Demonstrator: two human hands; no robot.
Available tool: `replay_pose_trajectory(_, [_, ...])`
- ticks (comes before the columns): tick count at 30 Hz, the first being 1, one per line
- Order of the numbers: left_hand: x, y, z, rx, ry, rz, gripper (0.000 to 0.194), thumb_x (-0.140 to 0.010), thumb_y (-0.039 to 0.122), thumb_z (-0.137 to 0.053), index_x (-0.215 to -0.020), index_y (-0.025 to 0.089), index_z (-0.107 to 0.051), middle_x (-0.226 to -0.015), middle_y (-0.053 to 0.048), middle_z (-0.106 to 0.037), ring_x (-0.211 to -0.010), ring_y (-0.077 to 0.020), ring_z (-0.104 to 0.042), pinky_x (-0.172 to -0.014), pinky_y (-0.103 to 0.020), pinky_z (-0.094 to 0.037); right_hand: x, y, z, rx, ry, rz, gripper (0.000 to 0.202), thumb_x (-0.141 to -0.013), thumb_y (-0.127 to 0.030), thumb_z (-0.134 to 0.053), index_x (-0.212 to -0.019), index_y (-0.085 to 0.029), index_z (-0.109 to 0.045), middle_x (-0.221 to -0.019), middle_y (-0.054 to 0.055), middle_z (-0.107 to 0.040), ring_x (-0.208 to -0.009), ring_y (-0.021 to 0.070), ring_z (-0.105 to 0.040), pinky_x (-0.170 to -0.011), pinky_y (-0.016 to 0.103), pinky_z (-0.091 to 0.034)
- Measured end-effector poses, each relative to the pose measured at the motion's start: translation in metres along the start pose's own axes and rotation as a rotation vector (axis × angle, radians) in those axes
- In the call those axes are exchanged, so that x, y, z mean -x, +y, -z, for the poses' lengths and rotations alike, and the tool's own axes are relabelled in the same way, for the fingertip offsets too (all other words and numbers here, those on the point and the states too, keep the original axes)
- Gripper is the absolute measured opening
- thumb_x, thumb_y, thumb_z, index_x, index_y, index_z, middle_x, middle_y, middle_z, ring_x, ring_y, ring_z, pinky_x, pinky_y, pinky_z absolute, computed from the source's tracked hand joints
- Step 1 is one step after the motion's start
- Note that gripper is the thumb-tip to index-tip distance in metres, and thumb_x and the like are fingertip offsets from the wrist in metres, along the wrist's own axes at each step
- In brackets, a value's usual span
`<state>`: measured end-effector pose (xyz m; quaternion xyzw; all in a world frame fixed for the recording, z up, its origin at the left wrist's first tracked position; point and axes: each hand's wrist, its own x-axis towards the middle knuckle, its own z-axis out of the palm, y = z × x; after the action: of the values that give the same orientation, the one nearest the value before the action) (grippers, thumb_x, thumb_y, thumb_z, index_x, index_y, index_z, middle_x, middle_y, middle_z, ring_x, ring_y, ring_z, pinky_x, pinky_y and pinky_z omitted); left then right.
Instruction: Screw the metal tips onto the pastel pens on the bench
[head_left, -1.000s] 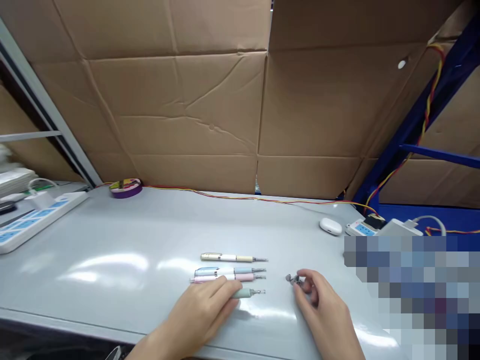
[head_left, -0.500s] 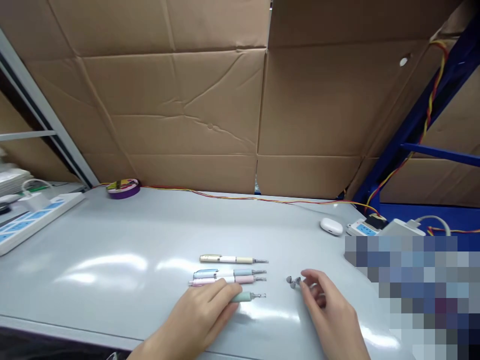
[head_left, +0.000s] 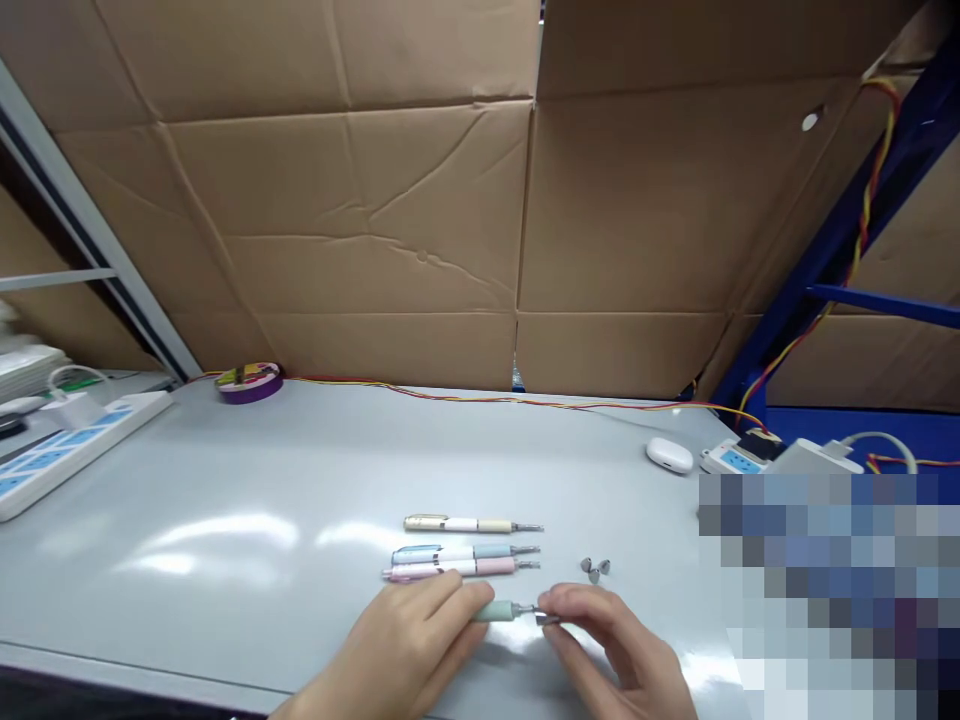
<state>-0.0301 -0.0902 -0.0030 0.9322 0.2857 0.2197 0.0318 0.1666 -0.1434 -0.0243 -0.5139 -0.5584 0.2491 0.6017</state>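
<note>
My left hand (head_left: 420, 640) is closed around a green pen (head_left: 496, 611), whose bare metal refill end points right. Between thumb and index finger, my right hand (head_left: 615, 640) pinches a small silver pen tip (head_left: 547, 619) close to that end; whether the two touch I cannot tell. Just beyond my left hand lie a pink pen (head_left: 491, 567) and a blue pen (head_left: 491, 551), side by side. Farther back is a cream pen (head_left: 491, 525). All three have exposed ends facing right. Several small silver cone-shaped tips (head_left: 595, 575) sit together beyond my right hand.
A white earbud case (head_left: 670, 456) rests at the right rear, near a power strip (head_left: 731, 459) with a charger. At left are another power strip (head_left: 90, 440) and a purple tape roll (head_left: 250, 383). Twisted wire (head_left: 450, 397) runs along the back below cardboard (head_left: 375, 260).
My right hand has moved left from the cluster of silver tips to the green pen's end, with one tip now in its fingers. My left hand still holds the pen.
</note>
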Motion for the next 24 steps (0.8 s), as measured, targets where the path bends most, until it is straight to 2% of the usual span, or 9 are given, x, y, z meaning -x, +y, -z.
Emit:
replay_pose_trajectory(4, [-0.001,0.001,-0.001,-0.026,-0.036,-0.028,0.026,-0.095,0.023,-0.027,-0.098,0.02,-0.052,-0.073,-0.001,-0.062,-0.062,-0.0156,-0.06,-0.053,-0.023,-0.045,-0.002,0.002,0.001,0.136,-0.113,0.127,0.007,-0.081,-0.024,-0.059,-0.085,-0.024,-0.065,-0.083,0.001,-0.07,-0.077,0.0151,-0.067,-0.071,0.017,-0.054])
replay_pose_trajectory(8, [-0.001,0.0,-0.004,-0.057,0.01,-0.054,0.027,-0.096,0.024,-0.025,-0.098,0.02,-0.052,-0.071,-0.001,-0.062,-0.06,-0.0145,-0.059,-0.051,-0.022,-0.043,-0.002,0.002,0.0,0.169,-0.133,0.197,0.009,-0.085,-0.027,-0.055,-0.086,-0.025,-0.064,-0.08,0.001,-0.069,-0.074,0.0149,-0.066,-0.069,0.019,-0.053])
replay_pose_trajectory(14, [0.0,-0.002,-0.007,-0.091,0.074,-0.104,0.027,-0.097,0.022,-0.024,-0.1,0.018,-0.05,-0.067,0.001,-0.061,-0.056,-0.0135,-0.059,-0.046,-0.022,-0.041,-0.006,0.008,0.002,0.269,-0.237,0.328,0.014,-0.085,-0.018,-0.055,-0.096,-0.026,-0.06,-0.081,-0.002,-0.069,-0.07,0.0115,-0.066,-0.065,0.015,-0.051])
replay_pose_trajectory(19, [0.003,-0.005,-0.01,-0.119,0.024,-0.094,0.025,-0.097,0.021,-0.024,-0.102,0.019,-0.049,-0.07,0.001,-0.062,-0.057,-0.0145,-0.06,-0.046,-0.023,-0.041,-0.007,0.014,-0.002,0.319,-0.264,0.298,0.01,-0.088,-0.024,-0.051,-0.091,-0.025,-0.06,-0.074,-0.003,-0.067,-0.064,0.0103,-0.064,-0.059,0.014,-0.05])
replay_pose_trajectory(24, [0.004,-0.005,-0.011,-0.12,0.018,-0.093,0.025,-0.096,0.02,-0.025,-0.103,0.019,-0.049,-0.067,0.001,-0.06,-0.054,-0.0141,-0.059,-0.045,-0.022,-0.04,-0.006,0.01,-0.004,0.325,-0.254,0.203,0.019,-0.091,-0.033,-0.046,-0.08,-0.024,-0.059,-0.069,-0.002,-0.064,-0.058,0.0107,-0.062,-0.055,0.015,-0.049])
